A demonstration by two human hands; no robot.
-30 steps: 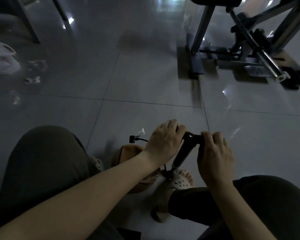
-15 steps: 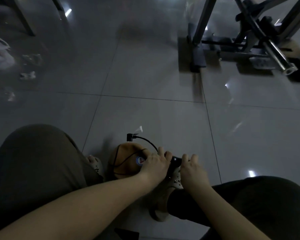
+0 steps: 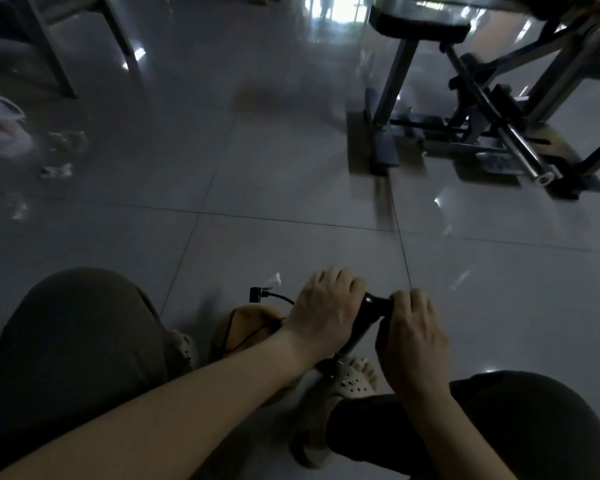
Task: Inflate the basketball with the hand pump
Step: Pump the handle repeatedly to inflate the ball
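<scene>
Dim room, glossy grey tiled floor (image 3: 291,174); person seated low, a knee on either side of the work. Left hand (image 3: 326,308) is curled round the left end of the black T-shaped pump handle (image 3: 378,304); right hand (image 3: 413,334) is curled round the right end; both clamped on it, knuckles up. Slim dark pump barrel (image 3: 355,337) slants down from the handle toward a pale perforated clog (image 3: 352,381); the pump's foot is hidden there, so I cannot tell whether the clog pins it.

Orange-brown rubber basketball (image 3: 246,327) sits on the floor between the legs, just left of the left wrist, partly behind the forearm; thin black hose (image 3: 278,297) arcs above it; the needle's entry point is not visible.

Judgement: mid-pumping, handle high, a down-stroke due. To do it well: press along the barrel's own line, both hands loaded evenly, so the rod neither binds nor tips; carry the stroke to the bottom; keep the base planted; keep the ball from rolling, lest the hose tug the needle loose. The ball's firmness cannot be read in this light.

Grey metal exercise frame (image 3: 465,116) far right; white plastic bag (image 3: 0,133) far left; both well apart from the pump.
</scene>
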